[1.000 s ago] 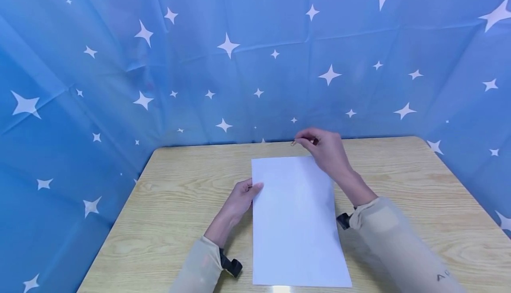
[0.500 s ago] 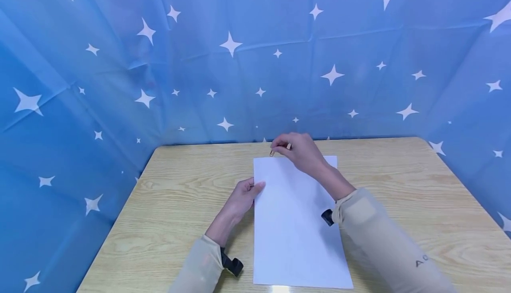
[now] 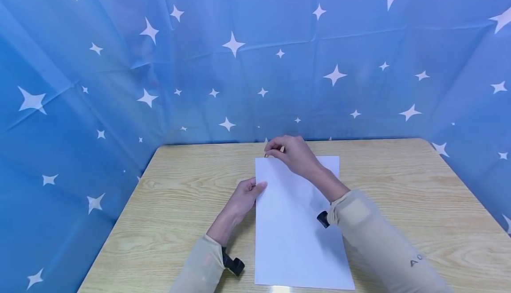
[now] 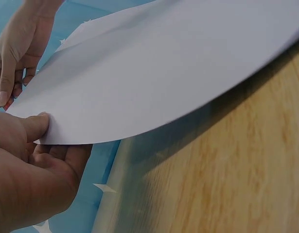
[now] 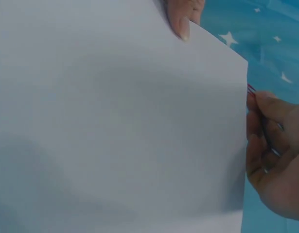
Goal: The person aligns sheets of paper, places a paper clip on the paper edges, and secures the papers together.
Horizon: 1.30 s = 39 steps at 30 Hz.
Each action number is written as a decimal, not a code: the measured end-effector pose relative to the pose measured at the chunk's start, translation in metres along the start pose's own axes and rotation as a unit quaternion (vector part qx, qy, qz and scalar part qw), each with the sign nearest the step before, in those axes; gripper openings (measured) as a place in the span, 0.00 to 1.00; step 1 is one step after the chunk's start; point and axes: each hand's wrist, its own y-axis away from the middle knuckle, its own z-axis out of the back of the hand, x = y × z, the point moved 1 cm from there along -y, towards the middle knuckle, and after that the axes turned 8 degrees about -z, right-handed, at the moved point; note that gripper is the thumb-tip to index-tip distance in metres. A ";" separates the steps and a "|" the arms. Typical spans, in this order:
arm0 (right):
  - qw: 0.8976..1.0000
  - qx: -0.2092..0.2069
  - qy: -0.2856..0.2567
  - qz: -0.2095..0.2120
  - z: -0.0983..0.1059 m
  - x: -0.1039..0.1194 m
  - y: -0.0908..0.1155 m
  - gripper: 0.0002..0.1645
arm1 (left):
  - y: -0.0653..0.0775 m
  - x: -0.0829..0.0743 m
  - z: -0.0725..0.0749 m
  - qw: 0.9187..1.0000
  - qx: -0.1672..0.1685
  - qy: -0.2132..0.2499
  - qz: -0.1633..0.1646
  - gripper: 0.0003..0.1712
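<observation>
hands [image 3: 293,154] pinching paper [image 3: 297,235] and paperclip [image 5: 251,89], the latter shifted left

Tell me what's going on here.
Someone is holding white paper over a wooden table. The left hand grips its left edge, thumb on top. The right hand pinches a small paper clip at the far edge, near the left corner; I can't tell whether it's on yet.
</observation>
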 end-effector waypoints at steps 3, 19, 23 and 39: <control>1.000 0.006 -0.014 -0.004 -0.002 0.001 -0.001 0.05 | 0.000 0.000 0.000 1.000 -0.001 0.001 0.000 0.19; 0.994 0.019 -0.097 -0.041 -0.006 -0.002 -0.004 0.05 | -0.001 0.000 0.000 1.000 0.000 0.011 0.009 0.20; 0.993 0.031 -0.106 -0.041 -0.005 -0.005 -0.004 0.05 | -0.002 0.001 0.000 1.000 0.002 0.012 0.011 0.20; 0.994 0.045 -0.099 -0.021 -0.007 -0.008 -0.005 0.06 | -0.001 0.002 0.001 1.000 0.014 0.010 -0.002 0.20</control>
